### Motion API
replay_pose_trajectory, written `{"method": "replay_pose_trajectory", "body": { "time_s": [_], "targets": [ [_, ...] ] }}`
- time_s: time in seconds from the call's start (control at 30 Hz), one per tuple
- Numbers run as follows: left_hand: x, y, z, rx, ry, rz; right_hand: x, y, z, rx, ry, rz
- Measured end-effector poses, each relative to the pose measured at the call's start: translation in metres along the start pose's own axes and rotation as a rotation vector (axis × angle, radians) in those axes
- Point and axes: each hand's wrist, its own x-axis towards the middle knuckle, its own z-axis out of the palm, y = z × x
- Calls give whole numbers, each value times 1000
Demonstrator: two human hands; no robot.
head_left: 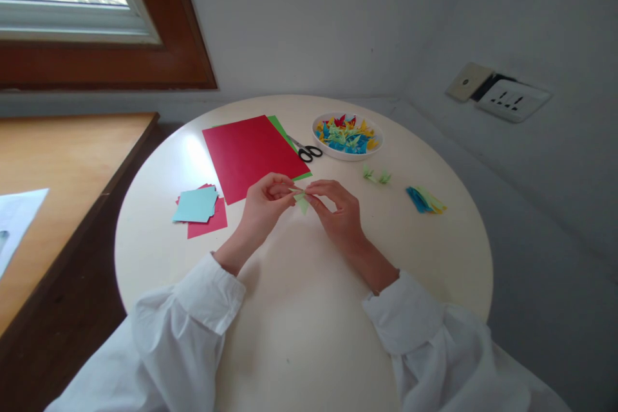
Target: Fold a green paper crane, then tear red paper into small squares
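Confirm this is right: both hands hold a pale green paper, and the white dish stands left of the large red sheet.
Wrong side: the head view shows the white dish right of the large red sheet. The left hand and right hand do hold the pale green paper.

Readable text: none | labels, brands: none | numbers, signs: none

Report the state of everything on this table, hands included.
Left hand: pinching paper
Right hand: pinching same paper
Pale green paper: folded, held
Red sheet: flat
Green sheet: mostly covered
Scissors: lying, opening unclear
White dish: upright, filled
Paper squares: stacked
Multicoloured papers: overlapping
Small green pieces: folded
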Motion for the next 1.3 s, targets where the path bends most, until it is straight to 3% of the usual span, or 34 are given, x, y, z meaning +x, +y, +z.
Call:
{"method": "replay_pose_trajectory", "body": {
  "time_s": [0.43,1.0,1.3],
  "targets": [
    [-3,-4,5,-229,61,-217,1,-4,1,14,-1,-2],
    [-4,-1,6,-262,-25,-180,2,-2,-1,-63,66,18],
    [-4,-9,6,-160,-11,-118,1,-5,0,-51,62,6]
  ]
}}
